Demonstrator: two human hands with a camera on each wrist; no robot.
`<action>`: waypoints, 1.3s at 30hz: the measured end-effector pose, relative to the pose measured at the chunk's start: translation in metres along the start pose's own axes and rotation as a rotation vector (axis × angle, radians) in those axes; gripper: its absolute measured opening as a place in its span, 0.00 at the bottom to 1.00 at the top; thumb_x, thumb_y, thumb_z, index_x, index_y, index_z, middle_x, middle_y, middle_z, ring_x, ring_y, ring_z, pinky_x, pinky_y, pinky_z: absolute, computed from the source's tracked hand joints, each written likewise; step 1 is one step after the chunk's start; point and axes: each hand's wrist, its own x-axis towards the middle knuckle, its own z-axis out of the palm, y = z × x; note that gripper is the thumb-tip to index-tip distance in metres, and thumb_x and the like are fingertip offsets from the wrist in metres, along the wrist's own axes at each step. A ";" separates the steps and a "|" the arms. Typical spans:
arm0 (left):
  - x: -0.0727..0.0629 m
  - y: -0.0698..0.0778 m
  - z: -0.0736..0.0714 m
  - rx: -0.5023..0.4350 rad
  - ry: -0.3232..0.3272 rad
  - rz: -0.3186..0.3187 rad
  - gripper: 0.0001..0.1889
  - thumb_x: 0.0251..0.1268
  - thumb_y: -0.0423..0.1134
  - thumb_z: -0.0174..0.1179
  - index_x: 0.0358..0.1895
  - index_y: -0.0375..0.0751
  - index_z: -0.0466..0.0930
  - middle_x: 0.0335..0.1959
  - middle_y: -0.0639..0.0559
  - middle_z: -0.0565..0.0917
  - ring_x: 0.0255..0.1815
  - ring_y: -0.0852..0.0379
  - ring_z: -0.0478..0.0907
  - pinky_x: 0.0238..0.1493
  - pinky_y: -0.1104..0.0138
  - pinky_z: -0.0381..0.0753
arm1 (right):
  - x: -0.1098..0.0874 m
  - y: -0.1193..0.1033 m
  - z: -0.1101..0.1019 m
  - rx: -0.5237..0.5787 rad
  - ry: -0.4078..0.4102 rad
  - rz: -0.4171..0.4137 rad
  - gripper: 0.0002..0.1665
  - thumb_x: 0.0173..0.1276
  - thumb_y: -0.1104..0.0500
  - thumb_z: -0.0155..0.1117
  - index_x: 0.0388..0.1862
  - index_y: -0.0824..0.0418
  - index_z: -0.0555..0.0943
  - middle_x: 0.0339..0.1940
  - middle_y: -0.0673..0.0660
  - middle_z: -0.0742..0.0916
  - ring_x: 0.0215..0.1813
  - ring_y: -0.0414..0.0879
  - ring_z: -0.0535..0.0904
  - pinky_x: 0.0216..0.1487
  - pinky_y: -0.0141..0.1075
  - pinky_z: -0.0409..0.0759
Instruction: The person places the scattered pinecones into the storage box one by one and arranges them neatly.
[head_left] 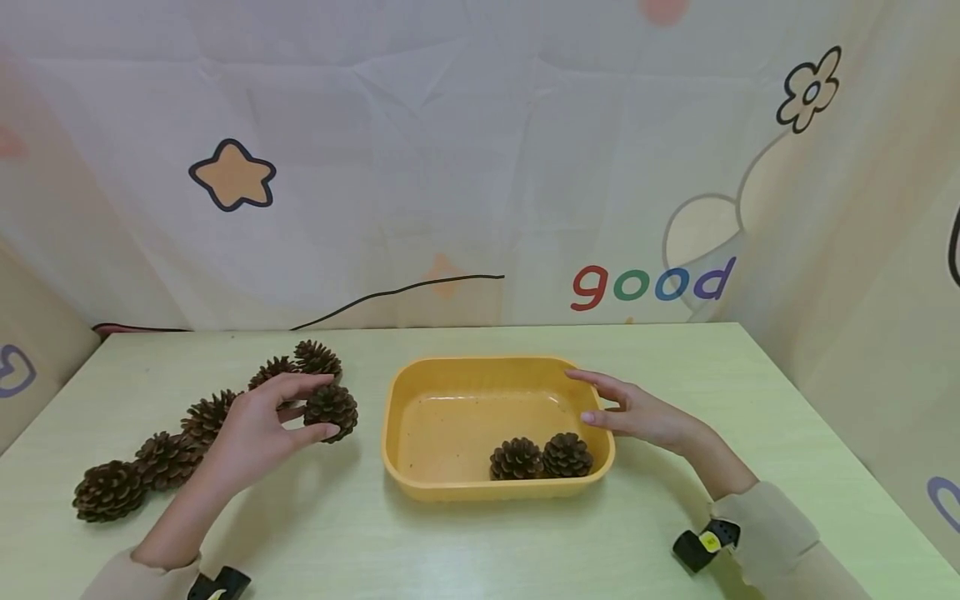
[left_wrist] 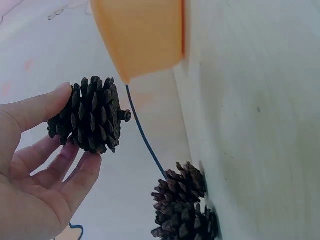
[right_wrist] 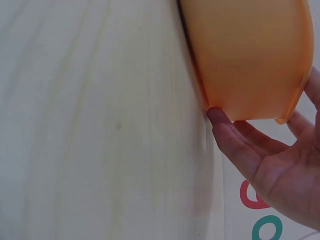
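Observation:
My left hand (head_left: 258,425) pinches a brown pine cone (head_left: 331,412) between thumb and fingers, above the table and left of the basin. The left wrist view shows this pine cone (left_wrist: 92,115) side-on, its short stem pointing away from the palm. At the right end of the yellow plastic basin (head_left: 442,490), my right hand (head_left: 648,414) holds the wall, its thumb over the rim. Fingers (right_wrist: 235,142) lie against the basin's outside in the right wrist view. Two pine cones, one on the left (head_left: 516,459) and one on the right (head_left: 567,456), sit in the basin's near right corner.
Several more pine cones (head_left: 167,461) form a slanting row on the left of the pale wooden table (head_left: 480,550), partly behind my left hand. A printed cloth (head_left: 450,167) hangs behind the table's back edge and along the sides.

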 end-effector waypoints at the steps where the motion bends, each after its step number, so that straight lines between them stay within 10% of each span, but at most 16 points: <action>1: -0.001 0.002 0.001 -0.012 0.001 0.005 0.29 0.44 0.35 0.71 0.55 0.39 0.75 0.53 0.42 0.76 0.51 0.39 0.74 0.47 0.63 0.78 | 0.000 0.000 0.000 -0.001 0.000 -0.002 0.36 0.67 0.52 0.56 0.71 0.51 0.56 0.73 0.64 0.52 0.69 0.70 0.43 0.58 0.61 0.65; 39: 0.014 0.047 0.054 -0.287 -0.101 0.137 0.27 0.41 0.28 0.71 0.52 0.39 0.78 0.47 0.48 0.79 0.48 0.48 0.77 0.46 0.68 0.80 | 0.000 -0.001 0.001 0.023 -0.004 0.006 0.37 0.66 0.52 0.57 0.71 0.53 0.56 0.73 0.64 0.52 0.69 0.70 0.43 0.57 0.59 0.68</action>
